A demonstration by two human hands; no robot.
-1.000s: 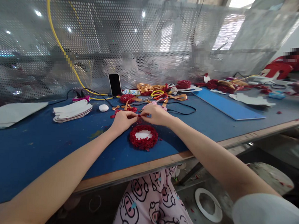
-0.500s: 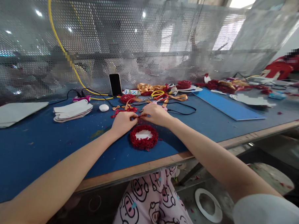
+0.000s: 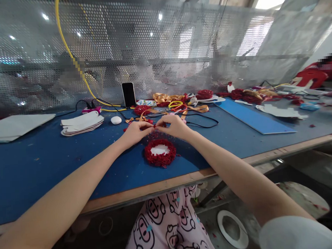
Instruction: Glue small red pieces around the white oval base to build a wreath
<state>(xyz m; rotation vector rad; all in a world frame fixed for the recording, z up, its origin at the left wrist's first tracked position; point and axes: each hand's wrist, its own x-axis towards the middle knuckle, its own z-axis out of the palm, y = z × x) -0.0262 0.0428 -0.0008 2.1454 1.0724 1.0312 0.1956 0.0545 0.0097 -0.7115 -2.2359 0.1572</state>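
My left hand [image 3: 136, 133] and my right hand [image 3: 172, 126] meet fingertip to fingertip above the blue tabletop. Between them they pinch a small piece of red ribbon [image 3: 154, 127], mostly hidden by the fingers. Just nearer to me lies a round ring of ruffled dark red material [image 3: 147, 154] with a white centre [image 3: 159, 150]. Behind my hands, tan ribbon [image 3: 199, 108], scissors with yellow handles [image 3: 175, 103] and another red ruffled piece [image 3: 142, 109] lie in a loose heap.
A phone [image 3: 128, 94] stands upright at the back by the perforated metal screen [image 3: 151, 37]. On the left are stacked white cut pieces [image 3: 82, 123] and a white oval object [image 3: 116, 120]. A blue board [image 3: 250, 115] lies to the right. A black cable [image 3: 210, 126] loops behind my right hand.
Both hands have shifted slightly and their fingers are straighter and more raised, still pinched together at the red piece. The ruffled ring stays where it was.
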